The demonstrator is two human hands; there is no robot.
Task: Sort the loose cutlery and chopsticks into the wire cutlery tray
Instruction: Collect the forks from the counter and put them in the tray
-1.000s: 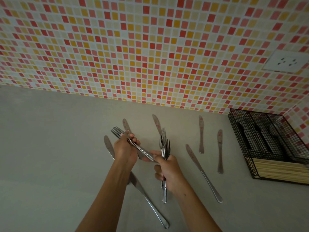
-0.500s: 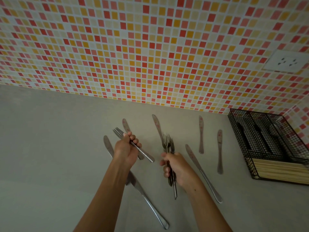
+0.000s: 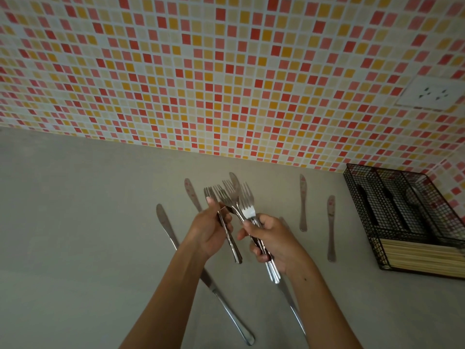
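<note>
My left hand [image 3: 207,231] grips a steel fork [image 3: 232,244], tines pointing away from me. Close beside it, my right hand [image 3: 273,239] holds a bunch of forks [image 3: 245,206] whose tines fan out above both hands and overlap the left fork's head. Both hands hover over the grey counter [image 3: 75,235]. Several table knives lie loose on it: a long knife [image 3: 201,270] under my left arm, two small knives [image 3: 303,202] [image 3: 331,227] to the right, and others partly hidden behind my hands. The black wire cutlery tray [image 3: 402,217] stands at the right, with chopsticks [image 3: 425,258] in its near compartment.
A mosaic-tiled wall [image 3: 226,84] runs along the back of the counter, with a white socket [image 3: 432,93] at the upper right. The tray sits in the corner where the wall turns.
My two hands have come together. The left fork has swung from slanting to nearly upright, and its head now overlaps the fork bunch in my right hand.
</note>
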